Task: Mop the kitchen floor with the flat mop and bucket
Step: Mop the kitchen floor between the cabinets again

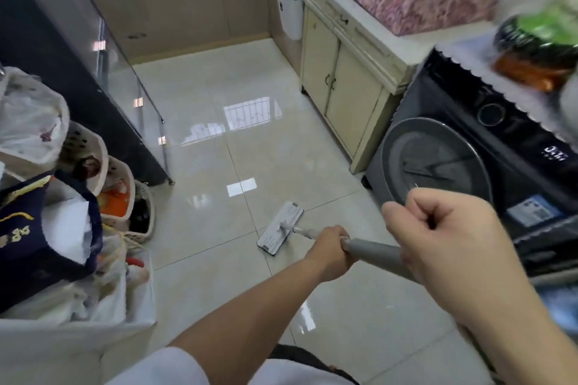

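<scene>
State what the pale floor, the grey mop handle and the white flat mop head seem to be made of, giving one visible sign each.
Pale floor: probably glazed ceramic tile; grout lines, mirror-like window reflections.
Grey mop handle: looks like matt plastic or coated metal; smooth, dull, no glare. Cannot tell which.
White flat mop head: seemingly rigid plastic; flat plate with small perforations.

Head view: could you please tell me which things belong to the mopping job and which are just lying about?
Job:
mop head, flat on the floor
mop handle
left hand, lower grip
right hand, upper grip

Lying about:
washer
cream cabinet
white bin
baskets
bags

No bucket in view.
</scene>
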The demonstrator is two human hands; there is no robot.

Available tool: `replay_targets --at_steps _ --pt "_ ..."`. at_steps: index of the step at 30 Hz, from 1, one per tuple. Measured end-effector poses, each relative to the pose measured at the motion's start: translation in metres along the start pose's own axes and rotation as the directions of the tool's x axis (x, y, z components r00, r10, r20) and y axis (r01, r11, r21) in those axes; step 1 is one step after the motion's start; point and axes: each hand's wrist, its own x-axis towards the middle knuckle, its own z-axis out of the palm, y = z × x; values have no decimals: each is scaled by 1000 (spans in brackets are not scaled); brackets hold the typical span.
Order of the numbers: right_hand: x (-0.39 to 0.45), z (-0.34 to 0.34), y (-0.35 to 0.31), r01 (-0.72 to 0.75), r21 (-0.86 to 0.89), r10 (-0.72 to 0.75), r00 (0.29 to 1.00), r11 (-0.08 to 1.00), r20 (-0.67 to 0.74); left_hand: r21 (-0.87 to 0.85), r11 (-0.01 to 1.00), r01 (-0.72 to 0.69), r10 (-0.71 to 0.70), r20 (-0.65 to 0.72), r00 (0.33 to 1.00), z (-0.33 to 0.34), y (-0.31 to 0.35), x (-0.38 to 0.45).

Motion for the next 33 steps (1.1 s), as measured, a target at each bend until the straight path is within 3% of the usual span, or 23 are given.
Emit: replay_targets --at_steps 2,6,10,13,20,27,33 --pt "-4 -9 6 -50 37 52 995 998 -81 -24 999 -31 33 50 998 2 17 0" --pt "-5 -18 29 -197 396 276 949 897 -154 98 994 52 -45 -65 997 9 22 6" --pt "10 -16 58 -269 441 402 882 856 -244 118 991 56 -52 -33 998 3 23 36" --pt "44 3 67 -261 447 396 886 856 -241 98 992 75 -74 -15 997 -20 9 67" --pt "163 58 45 -136 328 206 960 935 -190 86 990 110 -105 -68 992 -100 -57 153" --pt "287 174 74 -243 334 320 926 911 -199 213 968 129 -127 -24 992 -178 -170 291" --pt "425 287 76 -214 394 268 959 894 -88 351 907 230 -259 35 965 -276 -265 411"
